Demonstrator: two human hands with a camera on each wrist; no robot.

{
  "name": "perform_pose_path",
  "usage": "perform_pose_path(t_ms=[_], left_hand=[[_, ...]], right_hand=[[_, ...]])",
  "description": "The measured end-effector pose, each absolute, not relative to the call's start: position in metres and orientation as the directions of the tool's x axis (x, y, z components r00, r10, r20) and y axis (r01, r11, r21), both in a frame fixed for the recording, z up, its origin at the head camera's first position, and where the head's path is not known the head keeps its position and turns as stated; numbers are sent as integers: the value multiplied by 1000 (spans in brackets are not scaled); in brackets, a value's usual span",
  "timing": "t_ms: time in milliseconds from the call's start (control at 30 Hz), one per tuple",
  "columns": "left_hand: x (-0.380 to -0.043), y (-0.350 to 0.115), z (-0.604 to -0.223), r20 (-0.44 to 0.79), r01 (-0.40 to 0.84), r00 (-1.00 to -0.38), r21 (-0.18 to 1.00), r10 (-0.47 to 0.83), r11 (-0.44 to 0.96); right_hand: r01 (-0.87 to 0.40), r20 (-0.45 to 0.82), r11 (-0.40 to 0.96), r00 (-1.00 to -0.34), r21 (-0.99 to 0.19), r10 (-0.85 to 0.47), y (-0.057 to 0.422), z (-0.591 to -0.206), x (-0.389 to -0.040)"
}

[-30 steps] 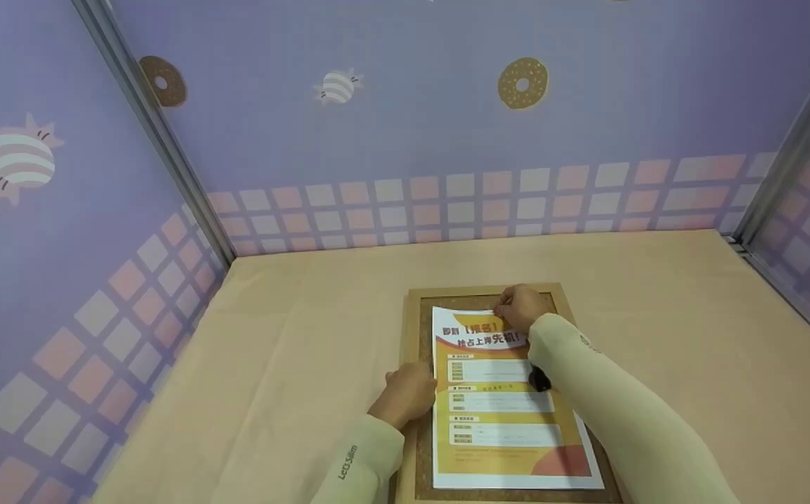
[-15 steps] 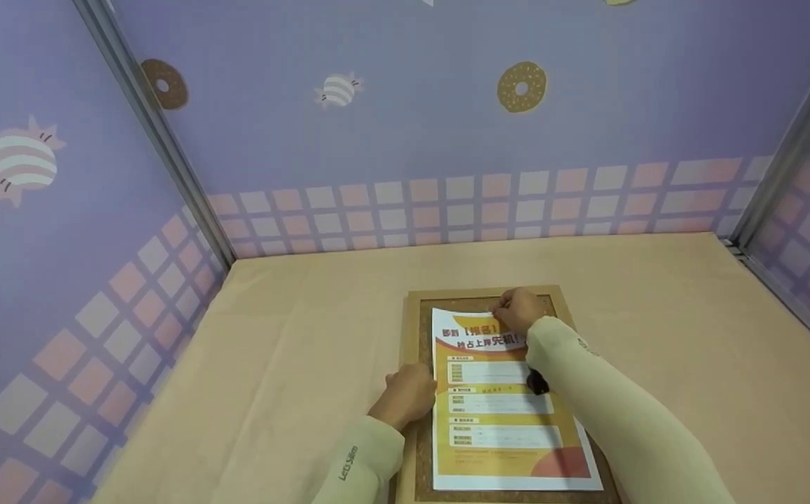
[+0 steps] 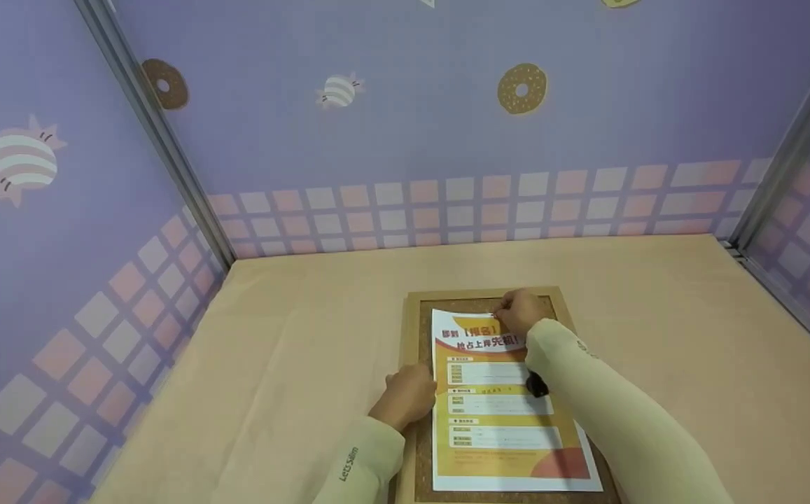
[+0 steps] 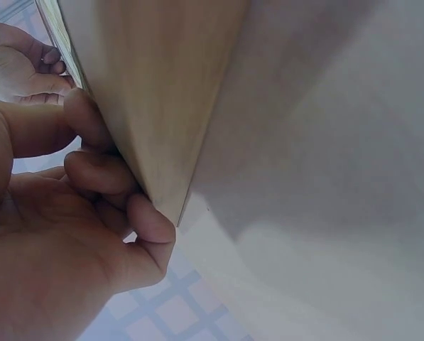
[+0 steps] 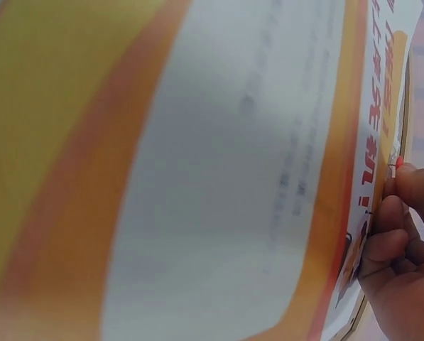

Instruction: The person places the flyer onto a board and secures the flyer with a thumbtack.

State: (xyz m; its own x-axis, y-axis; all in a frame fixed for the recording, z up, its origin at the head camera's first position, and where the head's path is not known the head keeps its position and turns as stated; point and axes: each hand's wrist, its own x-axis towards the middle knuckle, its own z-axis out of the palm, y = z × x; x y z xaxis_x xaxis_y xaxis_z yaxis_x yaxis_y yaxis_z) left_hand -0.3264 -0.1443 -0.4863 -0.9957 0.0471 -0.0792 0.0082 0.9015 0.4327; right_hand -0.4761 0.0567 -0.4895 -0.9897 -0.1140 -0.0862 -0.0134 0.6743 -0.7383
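A yellow and orange printed poster (image 3: 492,448) lies on a wood-framed cork board (image 3: 413,329). My right hand (image 3: 521,311) is at the poster's top edge, pinching a red push pin (image 5: 400,163) between thumb and finger. The pin's thin metal point shows against the paper in the right wrist view. My left hand (image 3: 408,393) is at the left side, fingertips at the poster's left edge over the frame. In the left wrist view its curled fingers (image 4: 151,224) rest against the wooden frame (image 4: 169,85); I cannot tell whether they grip the poster's edge.
The board lies on a beige cloth-covered table (image 3: 306,350). Purple walls with tile, candy and donut prints (image 3: 522,89) enclose its back and sides, with metal posts (image 3: 159,140) at the corners. A small black device (image 3: 536,383) sits under the right wrist.
Both hands keep nearly the same places on the poster and board. A bit of red now shows at the right fingertips. The head view has tilted very slightly.
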Motion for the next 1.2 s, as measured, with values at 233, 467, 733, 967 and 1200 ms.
perform_pose_path(t_ms=[233, 467, 733, 967, 1200], left_hand=[[-327, -142, -485, -121, -32, -992, 498, 33, 867], [-326, -142, -485, -117, -31, -993, 496, 31, 868], [-327, -141, -487, -134, -55, -991, 524, 19, 850], [-327, -142, -487, -126, -52, -992, 514, 15, 856], [-326, -141, -486, -131, -65, -991, 537, 7, 841]], right_hand=[[28, -110, 668, -991, -744, -81, 57, -490, -476], [29, -112, 631, -989, -775, -93, 59, -492, -477], [39, -121, 638, -989, -769, -85, 57, -492, -477], [8, -75, 651, -994, -759, -75, 53, -492, -476], [-50, 0, 655, -997, -754, -76, 48, -493, -476]])
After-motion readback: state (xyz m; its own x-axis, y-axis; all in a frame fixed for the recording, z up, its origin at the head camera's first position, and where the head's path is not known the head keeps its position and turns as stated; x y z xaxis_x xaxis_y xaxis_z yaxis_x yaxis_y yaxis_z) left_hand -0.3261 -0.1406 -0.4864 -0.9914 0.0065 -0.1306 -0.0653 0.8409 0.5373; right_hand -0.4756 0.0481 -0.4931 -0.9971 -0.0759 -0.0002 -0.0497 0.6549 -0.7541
